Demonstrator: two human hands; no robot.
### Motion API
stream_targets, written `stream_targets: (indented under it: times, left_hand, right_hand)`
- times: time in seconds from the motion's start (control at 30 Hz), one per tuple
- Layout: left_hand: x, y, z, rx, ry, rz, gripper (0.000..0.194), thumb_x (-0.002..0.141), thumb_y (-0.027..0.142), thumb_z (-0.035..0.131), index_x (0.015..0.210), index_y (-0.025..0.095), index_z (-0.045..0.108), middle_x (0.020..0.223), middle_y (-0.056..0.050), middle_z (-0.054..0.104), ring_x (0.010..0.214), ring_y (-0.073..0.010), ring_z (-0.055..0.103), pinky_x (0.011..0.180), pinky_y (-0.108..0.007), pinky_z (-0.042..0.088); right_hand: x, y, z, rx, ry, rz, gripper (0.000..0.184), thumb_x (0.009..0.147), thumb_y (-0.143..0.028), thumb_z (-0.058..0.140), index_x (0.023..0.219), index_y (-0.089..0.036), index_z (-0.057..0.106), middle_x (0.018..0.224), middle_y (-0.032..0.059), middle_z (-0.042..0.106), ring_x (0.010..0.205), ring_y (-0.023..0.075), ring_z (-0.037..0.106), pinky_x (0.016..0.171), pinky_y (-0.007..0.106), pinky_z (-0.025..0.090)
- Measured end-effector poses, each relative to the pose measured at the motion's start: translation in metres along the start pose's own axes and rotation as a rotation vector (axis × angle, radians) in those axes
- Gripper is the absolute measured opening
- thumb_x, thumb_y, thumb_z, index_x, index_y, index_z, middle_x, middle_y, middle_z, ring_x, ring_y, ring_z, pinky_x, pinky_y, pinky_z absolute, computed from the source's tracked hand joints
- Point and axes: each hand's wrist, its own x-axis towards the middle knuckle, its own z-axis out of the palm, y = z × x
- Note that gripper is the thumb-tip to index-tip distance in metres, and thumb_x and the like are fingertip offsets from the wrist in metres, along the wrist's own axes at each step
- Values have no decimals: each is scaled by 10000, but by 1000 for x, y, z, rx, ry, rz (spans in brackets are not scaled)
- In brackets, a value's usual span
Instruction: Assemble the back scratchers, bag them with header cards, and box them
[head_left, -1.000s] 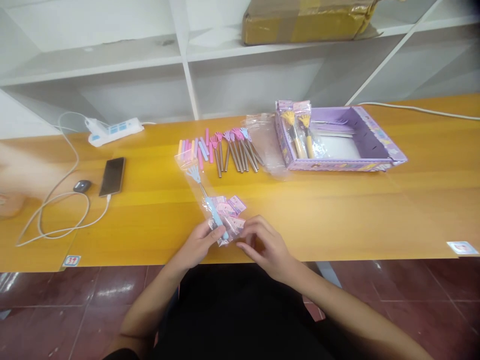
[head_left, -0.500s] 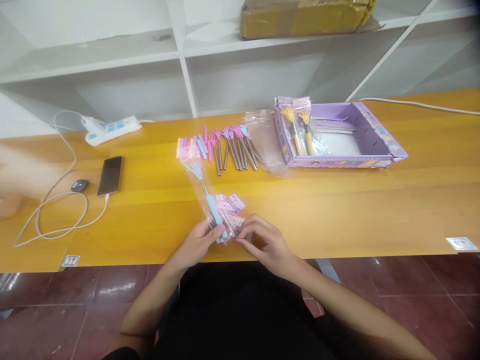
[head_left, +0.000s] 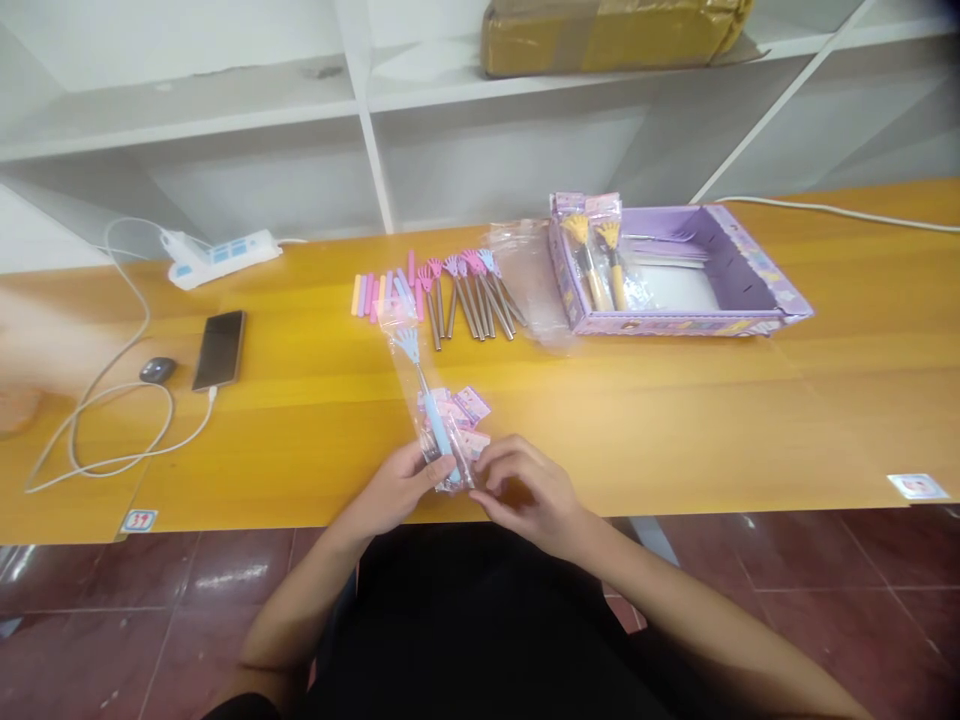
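Note:
My left hand point(head_left: 401, 490) grips a light-blue back scratcher point(head_left: 437, 420) by its handle, through the clear plastic bag point(head_left: 401, 315) around it. The thumb presses on top of the handle, and the hand-shaped head points away from me. At the bag's near right edge, my right hand point(head_left: 536, 495) has its fingers curled and its thumb against the plastic; the exact contact is partly hidden. Several pink and purple printed cards point(head_left: 471, 405) lie just beyond the hands, partly under the bag. Farther back lie several unbagged back scratchers point(head_left: 476, 290) with metal rods, beside coloured handle sleeves point(head_left: 373, 297).
A purple box point(head_left: 675, 322) at the back right holds two bagged yellow back scratchers point(head_left: 616, 270). Clear bags point(head_left: 532, 290) lie beside it. On the left are a phone point(head_left: 219, 350), a black mouse point(head_left: 158, 371), a white cable and a power strip point(head_left: 225, 258). Shelves stand behind.
The bagged back scratcher has shifted slightly right and towards me, its head swinging right. My right hand's fingers have moved a little at the bag's edge.

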Motion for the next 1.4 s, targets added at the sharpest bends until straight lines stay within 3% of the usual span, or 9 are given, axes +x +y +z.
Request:
stream_targets:
  times: [0.3,0.43,0.57,0.67,0.77,0.9,1.03,1.2,1.4]
  left_hand:
    - [1,-1,0,7,18,5,455,1020,604,694,1014,152,749,915,-65,761,849,-208,684,839,-316,543]
    - [2,0,0,-35,72,13,483,993,625,718,1020,145,759,899,-65,762,818,-200,678,818,-315,549]
    - [2,2,0,-63,82,2,502,947,633,773,1069,147,795,1013,-92,802,956,-235,709,920,-345,562]
    - [2,2,-1,-76,73,3,490,956,626,766,1032,144,801,949,-88,798,904,-228,711,884,-343,569]
    - [1,1,-1,-89,75,13,465,972,600,759,1045,142,802,924,-88,798,872,-226,718,855,-338,574]
    - [1,2,-1,-66,56,11,464,967,584,774,1119,147,809,1022,-104,822,952,-249,741,918,-361,585]
    - [1,4,1,-83,38,-4,500,942,623,787,1047,135,793,898,-87,801,772,-204,708,758,-321,583]
    - [3,2,1,-116,112,25,444,978,581,766,957,137,774,848,-66,772,701,-165,680,737,-297,564]
    - [2,-2,-3,-176,92,12,399,963,543,796,965,145,794,842,-51,767,699,-157,661,751,-292,548]
  right_hand:
    - [-5,-2,6,-111,74,31,264,967,-16,678,1089,-240,609,984,50,687,705,126,647,620,265,584]
    - [-5,-3,0,-52,26,-51,357,928,4,690,1185,-240,645,990,53,712,781,157,706,625,265,598]
    - [-4,-2,-5,-54,-81,-160,480,936,11,685,1342,-245,670,1062,71,734,845,167,730,682,277,620]
    - [-3,-2,-4,-40,-110,-95,565,945,7,655,1452,-240,617,1050,65,714,861,176,718,751,311,636]
    - [-3,-2,-1,-20,-57,32,479,960,-37,685,1390,-236,615,1037,61,663,859,183,685,756,331,627]
    - [-5,-2,2,-65,-15,67,342,964,-123,784,1256,-243,651,1065,71,638,883,197,667,740,341,613]
    - [-7,0,2,-81,23,91,269,998,-88,734,1216,-238,685,1058,68,651,841,176,668,686,316,594]
    - [-7,0,-4,-161,21,-79,269,1013,-65,712,1221,-234,708,984,64,718,867,193,710,694,320,595]
    - [1,-2,-12,-273,-143,-327,171,1084,-134,626,1198,-235,702,998,44,819,760,170,705,642,316,539]
